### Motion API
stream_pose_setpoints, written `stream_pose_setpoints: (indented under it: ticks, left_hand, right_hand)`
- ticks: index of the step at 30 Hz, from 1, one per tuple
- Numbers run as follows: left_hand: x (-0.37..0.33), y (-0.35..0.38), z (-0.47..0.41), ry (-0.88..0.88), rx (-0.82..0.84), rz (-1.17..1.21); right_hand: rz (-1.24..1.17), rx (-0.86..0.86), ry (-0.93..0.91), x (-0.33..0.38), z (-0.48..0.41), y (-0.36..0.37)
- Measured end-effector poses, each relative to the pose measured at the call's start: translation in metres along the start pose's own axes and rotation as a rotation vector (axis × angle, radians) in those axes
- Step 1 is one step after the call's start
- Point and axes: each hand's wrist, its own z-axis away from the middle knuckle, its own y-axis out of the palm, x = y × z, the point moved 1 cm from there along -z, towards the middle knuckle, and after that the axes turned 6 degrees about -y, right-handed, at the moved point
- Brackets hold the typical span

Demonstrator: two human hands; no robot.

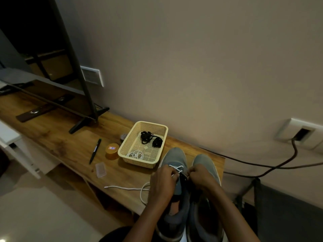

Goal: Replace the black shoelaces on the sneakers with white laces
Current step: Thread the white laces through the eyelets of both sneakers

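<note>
Two grey sneakers stand side by side on the wooden table, toes pointing away: the left sneaker (174,157) and the right sneaker (203,161). A white lace (177,167) crosses the lowest eyelets of the left sneaker. My left hand (161,185) pinches this lace at the shoe's left side; its loose end (122,188) trails left across the table. My right hand (201,175) pinches the lace's other end at the right eyelets. A cream basket (125,145) holds bundled black laces (150,138) and a coiled white lace (136,155).
Left of the basket lie a black pen (95,151), an orange round tin (112,150) and a small clear plastic case (101,170). A TV on a stand (83,119) fills the far left. A dark cable (279,165) runs from a wall socket at right.
</note>
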Motion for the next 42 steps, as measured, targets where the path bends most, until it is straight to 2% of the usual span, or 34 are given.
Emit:
stream_pose_setpoints:
  ticks: [11,15,22,31,38,42]
  left_hand:
    - [-0.009,0.009,-0.001,0.127,-0.036,-0.316]
    - [-0.007,0.009,0.0,0.16,-0.052,-0.261]
    - [0.0,0.009,-0.003,0.103,-0.066,-0.098]
    - [0.005,0.011,-0.005,0.071,-0.059,0.089]
    - [0.009,0.018,-0.008,0.056,-0.023,0.129]
    - [0.009,0.02,-0.007,0.158,-0.049,0.05]
  right_hand:
    - [-0.016,0.013,-0.002,-0.001,-0.002,-0.001]
    - [-0.046,0.031,0.001,0.0,-0.001,-0.001]
    - [-0.238,0.003,0.045,0.001,0.004,-0.003]
    - [-0.071,0.023,-0.079,-0.001,0.001,-0.002]
    - [-0.017,-0.028,-0.142,-0.007,-0.003,0.001]
    - [-0.045,-0.028,-0.154,-0.007,0.0,0.001]
